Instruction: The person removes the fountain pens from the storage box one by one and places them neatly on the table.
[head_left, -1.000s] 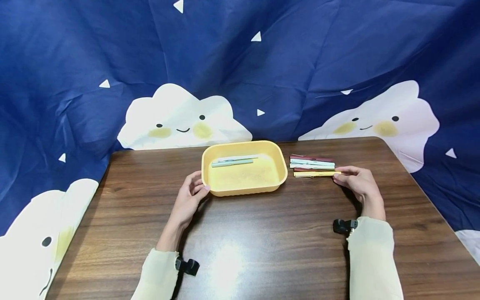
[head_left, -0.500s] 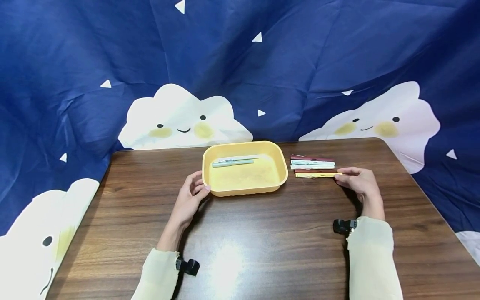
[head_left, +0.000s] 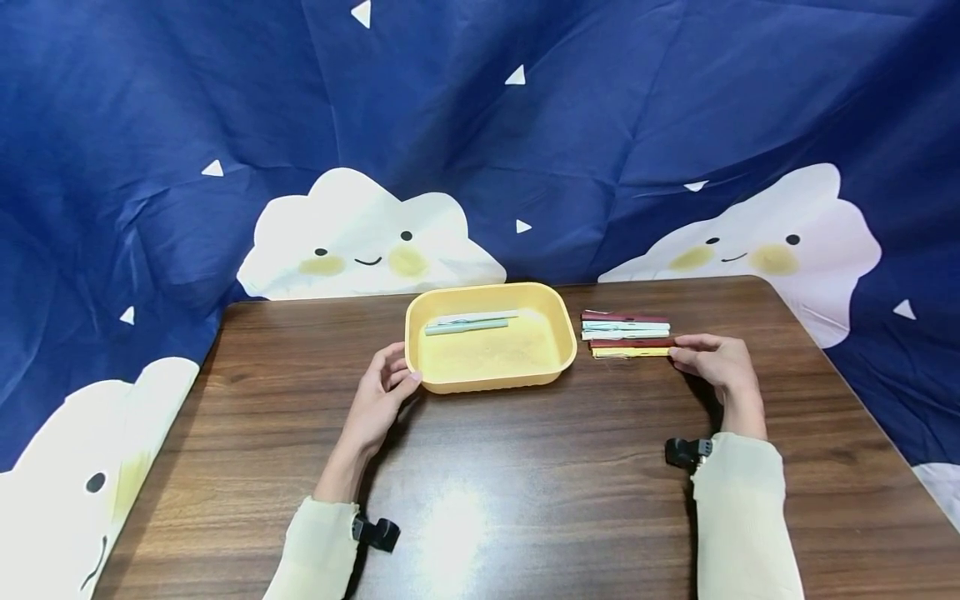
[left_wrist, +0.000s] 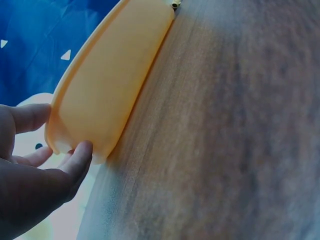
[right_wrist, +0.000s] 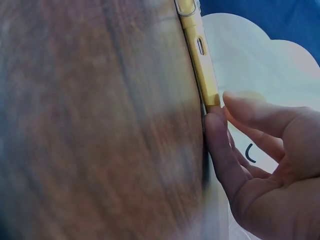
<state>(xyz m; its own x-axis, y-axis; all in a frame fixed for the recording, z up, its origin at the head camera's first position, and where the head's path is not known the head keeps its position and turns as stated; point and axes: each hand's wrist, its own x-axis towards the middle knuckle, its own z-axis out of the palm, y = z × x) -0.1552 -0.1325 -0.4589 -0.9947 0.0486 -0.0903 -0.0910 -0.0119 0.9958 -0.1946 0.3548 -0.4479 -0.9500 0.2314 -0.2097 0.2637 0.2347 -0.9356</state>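
Observation:
My left hand [head_left: 382, 392] holds the near left corner of a yellow plastic tray [head_left: 491, 385], with the thumb on its outer wall in the left wrist view. Inside the tray lie a white pen [head_left: 480, 317] and a grey-green pen [head_left: 467, 327]. My right hand [head_left: 716, 362] pinches the right end of a yellow pen [head_left: 630, 352], its tip covered by thumb and forefinger. A dark red pen [head_left: 633, 342] lies right behind it, its end at the forefinger. The right wrist view shows the yellow pen's [right_wrist: 202, 65] barrel running into the fingertips.
Behind the yellow pen lie more pens side by side, white and pale ones [head_left: 626, 330] and a dark red one [head_left: 630, 317] farthest back. They rest on a brown wooden table [head_left: 540, 483]. A blue curtain [head_left: 562, 125] with white clouds hangs behind the table.
The yellow pen has shifted slightly toward me and to the right, and its right end is now hidden by my fingers. More of the dark red pen beside it shows. My left hand stays put.

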